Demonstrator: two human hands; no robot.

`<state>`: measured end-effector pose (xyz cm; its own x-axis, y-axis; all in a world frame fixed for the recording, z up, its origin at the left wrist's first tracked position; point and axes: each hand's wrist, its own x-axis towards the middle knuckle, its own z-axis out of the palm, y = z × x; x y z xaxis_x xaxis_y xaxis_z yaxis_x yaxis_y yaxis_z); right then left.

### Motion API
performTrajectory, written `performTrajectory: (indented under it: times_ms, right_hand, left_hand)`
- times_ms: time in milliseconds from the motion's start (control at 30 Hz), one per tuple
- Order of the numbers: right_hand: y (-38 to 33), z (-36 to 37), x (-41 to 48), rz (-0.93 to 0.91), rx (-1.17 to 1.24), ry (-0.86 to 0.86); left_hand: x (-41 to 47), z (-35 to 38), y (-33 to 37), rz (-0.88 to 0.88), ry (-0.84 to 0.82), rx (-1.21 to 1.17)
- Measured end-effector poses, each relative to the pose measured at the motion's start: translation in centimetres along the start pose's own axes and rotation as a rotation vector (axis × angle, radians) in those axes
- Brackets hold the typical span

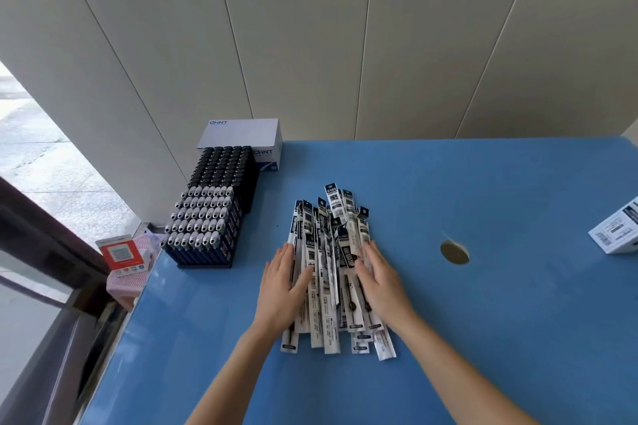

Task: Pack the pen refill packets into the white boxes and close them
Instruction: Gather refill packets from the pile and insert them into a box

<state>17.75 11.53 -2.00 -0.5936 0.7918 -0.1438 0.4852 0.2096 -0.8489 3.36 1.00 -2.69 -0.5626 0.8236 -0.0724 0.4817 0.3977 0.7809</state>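
Several long white-and-black pen refill packets (331, 262) lie in a loose pile on the blue table (500, 321), pointing away from me. My left hand (284, 286) rests flat against the pile's left side, fingers together and extended. My right hand (379, 283) lies flat against the right side, partly over the packets. Neither hand grips a packet. A white box (618, 231) with a printed label sits at the right edge, partly cut off. Another white box (241, 138) marked CHNT stands at the table's far left by the wall.
Trays of upright lighters (210, 217), black-topped behind and silver-topped in front, stand at the table's left. A round brown grommet hole (454, 252) sits right of the pile. A red-and-white sign (121, 257) stands beyond the left table edge. Panelled wall behind.
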Motion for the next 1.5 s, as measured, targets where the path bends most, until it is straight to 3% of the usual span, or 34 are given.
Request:
performTrajectory:
  times_ms: [167,467,733,833,900,1167,1333,1500]
  right_hand:
    - [-0.4,-1.9,2.8,0.126,0.01,0.172]
    - [-3.0,-2.5,7.8,0.275,-0.225,0.102]
    - [-1.8,-3.9,8.2,0.416,0.116,0.223]
    - [-2.0,-4.0,9.3,0.407,0.28,0.297]
    - [-2.7,-3.7,10.1,0.37,0.257,0.311]
    - [-3.0,-1.8,10.6,0.27,-0.336,0.178]
    - [-2.9,-2.6,10.9,0.32,-0.344,0.123]
    - [-2.6,-4.1,10.8,0.369,-0.231,-0.037]
  left_hand:
    - [0.8,-0.8,0.4,-0.034,0.107,-0.019]
    - [2.0,-0.5,0.4,-0.082,0.181,-0.019]
    - [2.1,0.0,-0.2,-0.046,0.252,-0.011]
    - [2.2,0.2,-0.1,-0.043,0.27,-0.004]
    - [2.1,0.2,-0.2,-0.037,0.277,-0.01]
    - [2.0,0.3,-0.4,0.001,0.291,-0.022]
    - [1.9,0.3,-0.4,0.009,0.289,-0.013]
    - [1.8,0.3,-0.2,-0.006,0.279,0.002]
